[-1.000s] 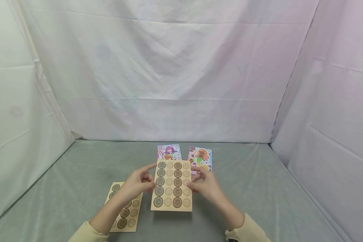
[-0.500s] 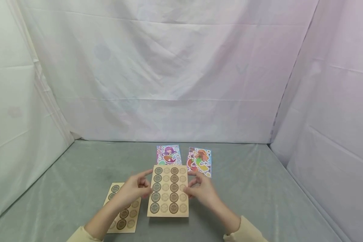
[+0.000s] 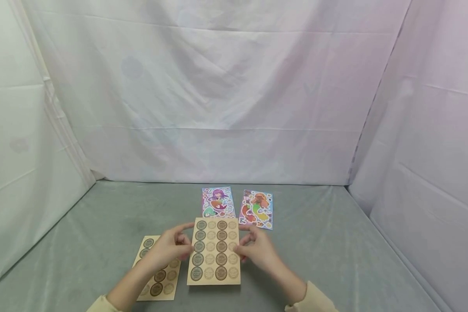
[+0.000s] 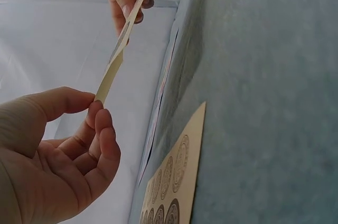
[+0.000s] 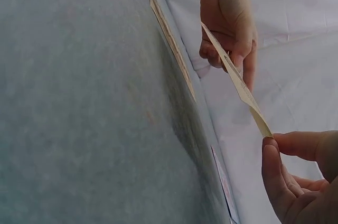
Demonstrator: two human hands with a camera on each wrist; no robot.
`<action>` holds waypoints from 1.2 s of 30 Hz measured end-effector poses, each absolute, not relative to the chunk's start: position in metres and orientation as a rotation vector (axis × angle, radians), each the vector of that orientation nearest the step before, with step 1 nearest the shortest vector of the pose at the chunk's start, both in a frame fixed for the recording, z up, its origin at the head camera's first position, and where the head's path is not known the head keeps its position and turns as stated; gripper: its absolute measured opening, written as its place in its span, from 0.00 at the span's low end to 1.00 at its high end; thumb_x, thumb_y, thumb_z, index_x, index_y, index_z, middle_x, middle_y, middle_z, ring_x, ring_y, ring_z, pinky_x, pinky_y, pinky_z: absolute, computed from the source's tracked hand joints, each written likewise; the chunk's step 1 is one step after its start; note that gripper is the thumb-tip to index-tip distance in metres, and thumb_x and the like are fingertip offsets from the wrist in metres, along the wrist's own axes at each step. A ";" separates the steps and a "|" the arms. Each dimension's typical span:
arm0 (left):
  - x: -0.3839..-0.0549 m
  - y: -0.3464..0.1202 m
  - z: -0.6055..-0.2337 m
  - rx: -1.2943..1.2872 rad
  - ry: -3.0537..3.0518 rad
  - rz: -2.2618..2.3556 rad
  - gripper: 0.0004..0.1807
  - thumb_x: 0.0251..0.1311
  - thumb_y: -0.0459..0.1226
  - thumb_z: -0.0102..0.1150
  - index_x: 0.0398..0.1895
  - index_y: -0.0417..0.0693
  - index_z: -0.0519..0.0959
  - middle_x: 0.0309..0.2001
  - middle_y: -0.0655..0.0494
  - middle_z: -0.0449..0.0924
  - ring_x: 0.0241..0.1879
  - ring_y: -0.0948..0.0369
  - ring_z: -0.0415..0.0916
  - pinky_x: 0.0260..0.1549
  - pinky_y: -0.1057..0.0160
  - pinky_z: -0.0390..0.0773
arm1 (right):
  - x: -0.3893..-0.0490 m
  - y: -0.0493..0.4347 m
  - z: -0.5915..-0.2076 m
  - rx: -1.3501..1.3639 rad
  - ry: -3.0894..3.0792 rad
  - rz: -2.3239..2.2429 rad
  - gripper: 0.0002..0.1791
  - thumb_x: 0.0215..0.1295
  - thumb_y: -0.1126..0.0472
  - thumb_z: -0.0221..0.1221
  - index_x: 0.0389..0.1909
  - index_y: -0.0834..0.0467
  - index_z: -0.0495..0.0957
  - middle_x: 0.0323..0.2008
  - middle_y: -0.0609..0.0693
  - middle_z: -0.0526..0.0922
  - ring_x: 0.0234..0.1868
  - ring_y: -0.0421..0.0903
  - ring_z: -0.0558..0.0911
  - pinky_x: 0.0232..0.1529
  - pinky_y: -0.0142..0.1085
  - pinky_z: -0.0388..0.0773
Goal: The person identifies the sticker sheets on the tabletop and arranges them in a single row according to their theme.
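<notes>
A kraft-coloured sticker sheet (image 3: 213, 253) with columns of round seal stickers is held between both hands, raised above the grey table. My left hand (image 3: 168, 248) pinches its left edge between thumb and fingers. On the opposite edge, my right hand (image 3: 260, 249) pinches in the same way. In the left wrist view the sheet (image 4: 113, 68) appears nearly edge-on, slightly bent and apart from the table. A second kraft sticker sheet (image 3: 165, 288) lies flat at the left, partly covered by my left hand and forearm.
Behind the held sheet lie two colourful mermaid sticker sheets, one purple-haired (image 3: 218, 201) and one orange-haired (image 3: 257, 208). The held sheet hides a little of their near edges. White cloth walls (image 3: 226, 86) enclose the grey table (image 3: 327, 251) at the back and sides.
Both hands have brought the held sticker sheet toward me and slightly left, keeping their pinch. More of the two mermaid sheets shows behind it now.
</notes>
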State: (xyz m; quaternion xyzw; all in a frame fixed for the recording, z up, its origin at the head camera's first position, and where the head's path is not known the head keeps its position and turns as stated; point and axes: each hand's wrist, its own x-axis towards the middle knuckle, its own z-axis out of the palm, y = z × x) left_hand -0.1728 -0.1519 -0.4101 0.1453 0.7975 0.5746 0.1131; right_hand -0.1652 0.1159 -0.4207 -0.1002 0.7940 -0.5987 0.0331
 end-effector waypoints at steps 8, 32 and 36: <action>-0.172 -0.153 -0.413 0.398 2.344 1.650 0.41 0.50 0.27 0.62 0.69 0.31 0.57 0.21 0.51 0.77 0.20 0.57 0.74 0.18 0.64 0.74 | -0.162 0.112 -0.423 -0.293 2.424 -1.851 0.32 0.49 0.74 0.67 0.58 0.71 0.69 0.22 0.51 0.79 0.15 0.43 0.78 0.19 0.39 0.80; -0.169 -0.154 -0.422 0.357 2.390 1.571 0.41 0.47 0.26 0.63 0.67 0.29 0.58 0.19 0.51 0.75 0.17 0.60 0.69 0.17 0.63 0.72 | -0.157 0.107 -0.432 -0.288 2.402 -1.788 0.32 0.49 0.72 0.68 0.57 0.72 0.68 0.22 0.52 0.80 0.16 0.45 0.79 0.19 0.40 0.80; -0.169 -0.155 -0.422 0.366 2.403 1.552 0.40 0.47 0.26 0.63 0.67 0.28 0.59 0.18 0.52 0.74 0.16 0.60 0.69 0.16 0.64 0.70 | -0.157 0.107 -0.434 -0.301 2.402 -1.787 0.32 0.49 0.73 0.67 0.57 0.72 0.68 0.22 0.52 0.80 0.16 0.44 0.79 0.19 0.40 0.80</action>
